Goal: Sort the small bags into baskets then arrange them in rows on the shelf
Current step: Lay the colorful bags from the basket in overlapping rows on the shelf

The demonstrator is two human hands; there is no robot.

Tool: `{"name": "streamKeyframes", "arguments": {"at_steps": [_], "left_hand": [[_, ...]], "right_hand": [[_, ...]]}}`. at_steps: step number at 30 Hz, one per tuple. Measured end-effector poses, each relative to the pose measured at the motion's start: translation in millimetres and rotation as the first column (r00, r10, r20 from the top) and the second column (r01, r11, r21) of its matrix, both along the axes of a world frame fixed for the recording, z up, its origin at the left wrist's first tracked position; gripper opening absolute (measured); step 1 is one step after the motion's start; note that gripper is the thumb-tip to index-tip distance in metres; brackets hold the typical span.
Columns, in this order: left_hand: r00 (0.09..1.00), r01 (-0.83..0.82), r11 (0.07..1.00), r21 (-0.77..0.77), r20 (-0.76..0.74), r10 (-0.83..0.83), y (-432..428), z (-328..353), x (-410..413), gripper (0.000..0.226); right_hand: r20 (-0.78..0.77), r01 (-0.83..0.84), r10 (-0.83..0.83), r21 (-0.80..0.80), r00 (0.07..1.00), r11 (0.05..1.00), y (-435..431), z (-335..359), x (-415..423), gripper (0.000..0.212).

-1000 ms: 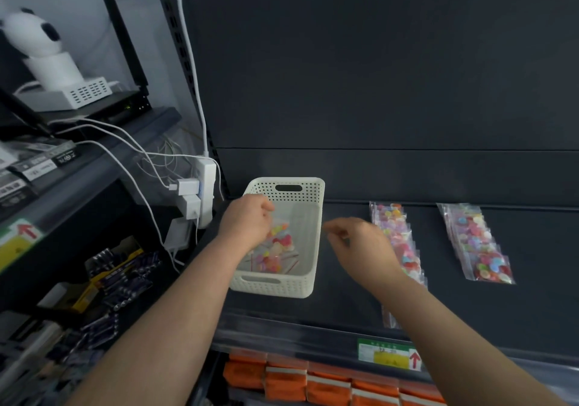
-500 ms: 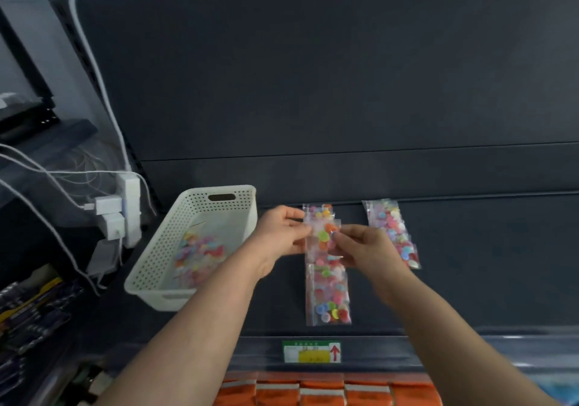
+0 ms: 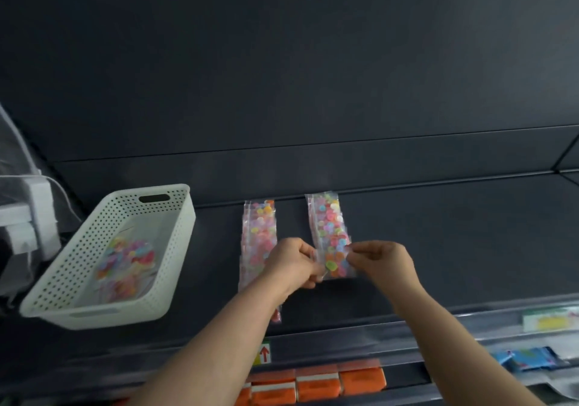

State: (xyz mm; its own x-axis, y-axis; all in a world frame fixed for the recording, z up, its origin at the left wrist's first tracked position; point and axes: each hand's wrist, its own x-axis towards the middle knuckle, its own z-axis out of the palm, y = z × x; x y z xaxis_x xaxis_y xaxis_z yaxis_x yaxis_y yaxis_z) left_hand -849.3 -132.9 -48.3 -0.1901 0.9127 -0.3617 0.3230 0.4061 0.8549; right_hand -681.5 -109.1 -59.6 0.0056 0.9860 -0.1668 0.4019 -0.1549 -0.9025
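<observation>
Two rows of small clear bags of coloured buttons lie on the dark shelf (image 3: 438,249): a left row (image 3: 259,233) and a right row (image 3: 329,220). At the near end of the right row, my left hand (image 3: 293,263) and my right hand (image 3: 380,258) together pinch one small bag (image 3: 335,263) by its left and right edges. A white perforated basket (image 3: 163,280) stands at the left of the shelf with several more bags (image 3: 127,258) inside. My left forearm hides the near end of the left row.
A white power strip with plugs and cables (image 3: 29,227) hangs left of the basket. Price labels (image 3: 264,354) sit on the shelf's front rail. Below are orange packs (image 3: 316,385) and blue packets (image 3: 526,358). The shelf stretches right of the rows.
The view has swung right. My left hand left the basket with a bag, my right hand joined it, and both carried the bag from over the left row to the right row.
</observation>
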Motion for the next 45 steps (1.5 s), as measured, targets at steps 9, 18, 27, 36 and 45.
{"name": "streamKeyframes", "arguments": {"at_steps": [9,18,27,36,45], "left_hand": [[0.951,-0.071,0.995,0.072,-0.296,0.090,10.3,-18.1,20.4,0.029],[0.827,-0.020,0.996,0.081,-0.559,0.062,21.1,-21.2,27.1,0.053],[0.762,0.015,0.965,0.263,-0.627,0.159,0.9,14.5,-16.8,0.019],[0.600,-0.148,0.938,0.312,-0.726,0.336,-60.4,44.1,-140.2,0.006],[0.580,-0.232,0.969,-0.089,-0.812,0.064,-97.7,45.9,-252.7,0.020]], "right_hand": [[0.161,-0.055,0.041,0.081,0.986,0.995,15.6,-5.1,5.6,0.044],[0.262,-0.075,0.032,0.156,0.965,0.985,22.0,-13.2,0.2,0.037],[0.590,-0.354,0.089,0.352,0.803,0.866,11.7,15.7,-42.2,0.022],[0.746,-0.650,0.207,0.366,0.632,0.665,-18.1,27.3,-152.0,0.025],[0.721,-0.696,0.265,0.398,0.640,0.597,-40.6,26.5,-237.7,0.020]]}}
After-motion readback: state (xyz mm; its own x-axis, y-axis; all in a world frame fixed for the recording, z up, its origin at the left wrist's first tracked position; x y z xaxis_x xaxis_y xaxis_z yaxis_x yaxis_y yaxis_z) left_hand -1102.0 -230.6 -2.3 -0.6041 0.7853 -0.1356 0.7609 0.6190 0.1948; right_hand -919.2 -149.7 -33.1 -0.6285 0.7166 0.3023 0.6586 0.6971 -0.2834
